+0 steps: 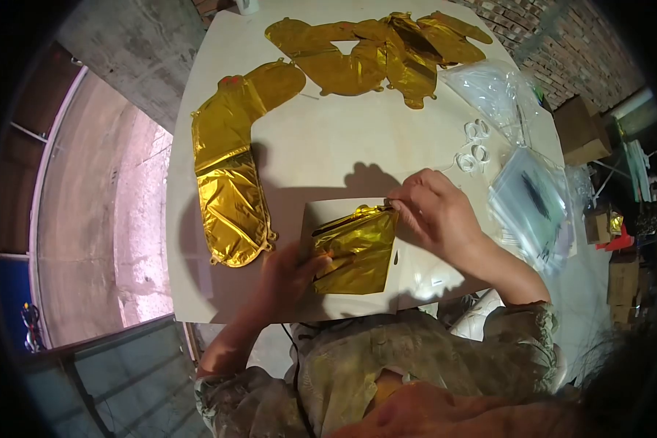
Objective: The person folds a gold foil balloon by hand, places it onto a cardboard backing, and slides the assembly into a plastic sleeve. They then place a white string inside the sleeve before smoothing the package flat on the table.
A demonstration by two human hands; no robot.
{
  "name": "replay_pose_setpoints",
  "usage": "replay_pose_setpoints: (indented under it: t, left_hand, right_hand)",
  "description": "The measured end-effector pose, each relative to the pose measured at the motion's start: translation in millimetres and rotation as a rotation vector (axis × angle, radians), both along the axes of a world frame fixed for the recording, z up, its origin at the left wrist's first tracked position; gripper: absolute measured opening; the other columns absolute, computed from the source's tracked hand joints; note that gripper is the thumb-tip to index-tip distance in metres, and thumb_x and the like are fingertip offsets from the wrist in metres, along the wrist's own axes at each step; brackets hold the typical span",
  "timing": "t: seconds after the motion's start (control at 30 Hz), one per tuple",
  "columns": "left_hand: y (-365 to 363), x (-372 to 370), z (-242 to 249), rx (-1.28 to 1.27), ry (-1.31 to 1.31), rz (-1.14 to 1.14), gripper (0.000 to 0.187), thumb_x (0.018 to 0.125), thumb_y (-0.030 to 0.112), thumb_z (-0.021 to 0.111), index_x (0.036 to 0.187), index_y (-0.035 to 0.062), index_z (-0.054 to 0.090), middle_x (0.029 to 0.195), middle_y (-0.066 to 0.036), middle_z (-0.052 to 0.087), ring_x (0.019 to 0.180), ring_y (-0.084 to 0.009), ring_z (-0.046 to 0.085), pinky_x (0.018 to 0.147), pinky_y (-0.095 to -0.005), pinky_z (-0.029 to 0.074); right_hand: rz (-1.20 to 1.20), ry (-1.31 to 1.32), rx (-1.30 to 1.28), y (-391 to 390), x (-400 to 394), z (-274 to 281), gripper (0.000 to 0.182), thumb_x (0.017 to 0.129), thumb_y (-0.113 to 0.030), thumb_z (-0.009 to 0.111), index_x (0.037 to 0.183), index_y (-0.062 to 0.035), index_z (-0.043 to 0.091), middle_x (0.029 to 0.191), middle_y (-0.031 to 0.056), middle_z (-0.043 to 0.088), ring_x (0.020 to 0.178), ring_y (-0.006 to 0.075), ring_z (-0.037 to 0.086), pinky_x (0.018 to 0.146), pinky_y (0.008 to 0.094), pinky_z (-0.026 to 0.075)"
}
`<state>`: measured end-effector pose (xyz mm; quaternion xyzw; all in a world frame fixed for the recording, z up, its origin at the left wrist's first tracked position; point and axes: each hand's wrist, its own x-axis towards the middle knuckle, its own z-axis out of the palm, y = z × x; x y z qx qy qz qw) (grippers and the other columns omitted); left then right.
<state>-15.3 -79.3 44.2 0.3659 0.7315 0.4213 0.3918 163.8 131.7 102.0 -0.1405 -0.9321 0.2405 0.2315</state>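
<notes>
A folded gold foil balloon (361, 255) lies on a pale card or sheet (332, 206) at the table's near edge. My left hand (288, 274) grips its left side, the thumb pressed on the foil and the other fingers partly hidden in shadow. At the top right corner, my right hand (434, 219) pinches the foil's edge between thumb and fingertips. To the left, a flat, uninflated gold foil balloon (230, 193) with small tabs is spread in a bent shape, apart from both hands.
More flat gold foil balloons (350, 69) overlap along the far side of the table (328, 146). Several white ribbon rolls (474, 146) and clear plastic packets (529, 197) lie at the right. A cardboard box (580, 131) stands beyond the right edge.
</notes>
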Motion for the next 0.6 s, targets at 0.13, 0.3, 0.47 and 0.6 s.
replay_pose_setpoints:
  t: [0.13,0.3,0.47,0.6]
  left_hand:
    - [2.6,6.1,4.6,0.1,0.094,0.005,0.027,0.086,0.021,0.072,0.105,0.0027,0.066,0.079,-0.014,0.07,0.069,-0.0155,0.065,0.067,-0.0333,0.052]
    - [5.4,7.4,0.9,0.117,0.057,-0.007,0.026,0.087,0.019,0.069,0.107,0.0029,0.065,0.079,-0.013,0.069,0.072,-0.0124,0.065,0.068,-0.0321,0.052]
    - [7.3,8.3,11.2,-0.01,0.009,-0.036,0.024,0.089,0.01,0.067,0.111,-0.0007,0.065,0.097,-0.006,0.071,0.088,-0.0081,0.061,0.08,-0.0282,0.051]
    - [8.5,11.9,8.6,0.099,0.052,-0.015,0.026,0.089,0.018,0.068,0.11,0.0036,0.065,0.085,-0.01,0.072,0.078,-0.0103,0.066,0.074,-0.0295,0.052]
  right_hand:
    - [-0.052,0.07,0.305,-10.4,2.1,-1.8,0.023,0.081,-0.005,0.073,0.103,-0.0055,0.066,0.098,0.0118,0.06,0.083,0.0313,0.06,0.071,0.0382,0.05]
    - [-0.107,0.04,0.116,-15.4,8.3,-14.5,0.021,0.084,-0.01,0.071,0.101,-0.0006,0.062,0.099,0.0147,0.058,0.086,0.0325,0.059,0.072,0.0387,0.051]
    - [-0.117,-0.009,-0.465,-16.3,16.8,-19.4,0.024,0.091,-0.014,0.067,0.109,-0.0015,0.057,0.103,0.0124,0.061,0.089,0.0263,0.064,0.079,0.0343,0.052]
    - [-0.166,-0.06,-0.713,-13.9,20.5,-14.8,0.028,0.094,-0.018,0.064,0.116,-0.0033,0.054,0.112,0.0114,0.061,0.094,0.0249,0.065,0.086,0.0306,0.051]
